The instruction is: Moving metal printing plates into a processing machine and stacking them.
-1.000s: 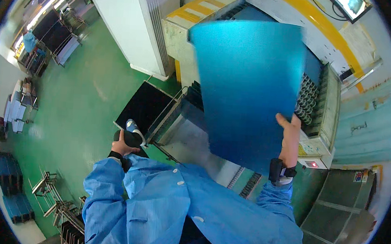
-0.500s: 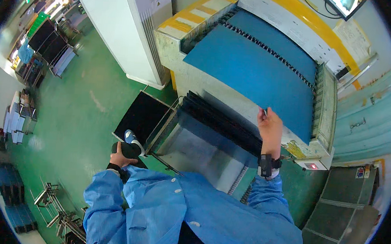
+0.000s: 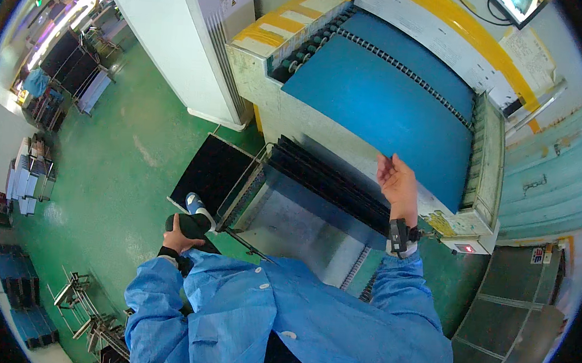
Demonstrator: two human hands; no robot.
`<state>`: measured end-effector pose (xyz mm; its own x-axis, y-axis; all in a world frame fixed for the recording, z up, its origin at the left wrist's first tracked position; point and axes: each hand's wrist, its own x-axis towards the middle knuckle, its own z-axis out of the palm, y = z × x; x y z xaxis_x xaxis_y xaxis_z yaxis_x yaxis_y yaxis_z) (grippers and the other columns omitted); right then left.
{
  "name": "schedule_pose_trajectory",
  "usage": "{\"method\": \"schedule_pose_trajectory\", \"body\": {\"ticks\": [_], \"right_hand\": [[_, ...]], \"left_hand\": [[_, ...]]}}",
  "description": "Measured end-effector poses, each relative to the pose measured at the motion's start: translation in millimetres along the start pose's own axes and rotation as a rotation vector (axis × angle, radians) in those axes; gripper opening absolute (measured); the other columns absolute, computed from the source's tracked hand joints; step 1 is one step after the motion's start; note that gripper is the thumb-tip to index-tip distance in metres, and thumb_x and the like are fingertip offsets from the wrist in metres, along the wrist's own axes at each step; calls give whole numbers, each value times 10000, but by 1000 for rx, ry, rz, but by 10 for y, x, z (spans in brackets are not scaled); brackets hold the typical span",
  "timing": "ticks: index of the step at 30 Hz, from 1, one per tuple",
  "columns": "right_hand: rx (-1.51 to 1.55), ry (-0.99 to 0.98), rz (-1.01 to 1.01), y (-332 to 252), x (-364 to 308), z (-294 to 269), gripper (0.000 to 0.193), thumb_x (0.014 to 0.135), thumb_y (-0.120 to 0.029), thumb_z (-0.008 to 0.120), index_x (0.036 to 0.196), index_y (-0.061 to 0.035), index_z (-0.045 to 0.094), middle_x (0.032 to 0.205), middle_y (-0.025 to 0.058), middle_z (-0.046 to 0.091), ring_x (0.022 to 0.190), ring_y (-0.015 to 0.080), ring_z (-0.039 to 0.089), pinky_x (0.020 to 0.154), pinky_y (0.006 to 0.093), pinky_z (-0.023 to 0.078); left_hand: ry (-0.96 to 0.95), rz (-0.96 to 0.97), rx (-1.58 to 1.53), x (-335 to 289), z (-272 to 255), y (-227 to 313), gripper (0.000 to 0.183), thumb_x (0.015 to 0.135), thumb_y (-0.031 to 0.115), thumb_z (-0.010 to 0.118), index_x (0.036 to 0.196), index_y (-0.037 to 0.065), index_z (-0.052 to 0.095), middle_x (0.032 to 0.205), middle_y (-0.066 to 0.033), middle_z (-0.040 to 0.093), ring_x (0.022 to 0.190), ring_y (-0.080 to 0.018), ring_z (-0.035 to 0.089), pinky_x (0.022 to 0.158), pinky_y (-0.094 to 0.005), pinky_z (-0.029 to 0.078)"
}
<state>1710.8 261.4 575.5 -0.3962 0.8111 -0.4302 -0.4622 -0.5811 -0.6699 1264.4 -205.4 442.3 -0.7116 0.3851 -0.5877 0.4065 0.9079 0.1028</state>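
Note:
My right hand (image 3: 399, 181) is raised palm up at the front edge of a flat blue panel (image 3: 377, 106), its fingers loosely bent and apart. The fingertips meet the panel's edge in this view; whether they touch it I cannot tell. That panel lies on the rollers (image 3: 303, 53) of a pale machine (image 3: 251, 71) and slightly overhangs the front. Another blue panel (image 3: 409, 41) lies behind it, past a row of black rollers. My left hand (image 3: 177, 240) lies over my dark-clad knee (image 3: 197, 223), fingers spread, with no object in it.
Below the machine stands a rack (image 3: 301, 229) with several dark panels (image 3: 325, 180) upright in it. A black-topped cart (image 3: 214, 173) stands left of it, by my shoe. A white cabinet (image 3: 173, 38) rises behind. Grey panels (image 3: 504, 318) lean at the right.
My right hand's fingers have gone from pinched together to apart, palm turned up. The front blue panel has shifted slightly, baring more rollers at its left. My left hand stays on the knee.

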Motion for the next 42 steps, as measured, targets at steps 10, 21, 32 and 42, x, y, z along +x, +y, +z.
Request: {"method": "schedule_pose_trajectory", "body": {"ticks": [10, 21, 32, 42], "right_hand": [[59, -18, 8, 127, 19, 2, 390, 984, -363, 584, 1124, -2, 633, 1018, 89, 694, 851, 183, 652, 768, 311, 525], [-807, -31, -36, 603, -294, 142, 382, 976, -355, 557, 1036, -1, 685, 955, 105, 733, 815, 204, 701, 724, 300, 546], [-1711, -196, -683, 1407, -652, -129, 283, 834, -179, 701, 1090, -64, 673, 1064, 149, 675, 1011, 361, 601, 878, 454, 482], [-1734, -196, -686, 1581, -691, -104, 332, 789, -148, 730, 1097, -56, 646, 1073, 139, 616, 1014, 364, 588, 867, 445, 483]], "left_hand": [[9, -18, 12, -150, -87, 105, 1516, 417, 653, 909, 1580, 199, 49, 1289, -317, 554, 1123, -425, 617, 953, -453, 524], [30, 18, -26, -165, -36, 110, 1475, 457, 609, 908, 1583, 189, 55, 1303, -311, 556, 1179, -444, 576, 994, -447, 494], [14, 10, -14, -177, -27, 45, 1473, 474, 619, 896, 1586, 168, 41, 1287, -276, 581, 1176, -423, 579, 991, -431, 492], [-8, -35, 17, -228, -66, 113, 1482, 465, 632, 898, 1588, 220, 24, 1320, -301, 543, 1183, -434, 570, 990, -431, 494]]}}
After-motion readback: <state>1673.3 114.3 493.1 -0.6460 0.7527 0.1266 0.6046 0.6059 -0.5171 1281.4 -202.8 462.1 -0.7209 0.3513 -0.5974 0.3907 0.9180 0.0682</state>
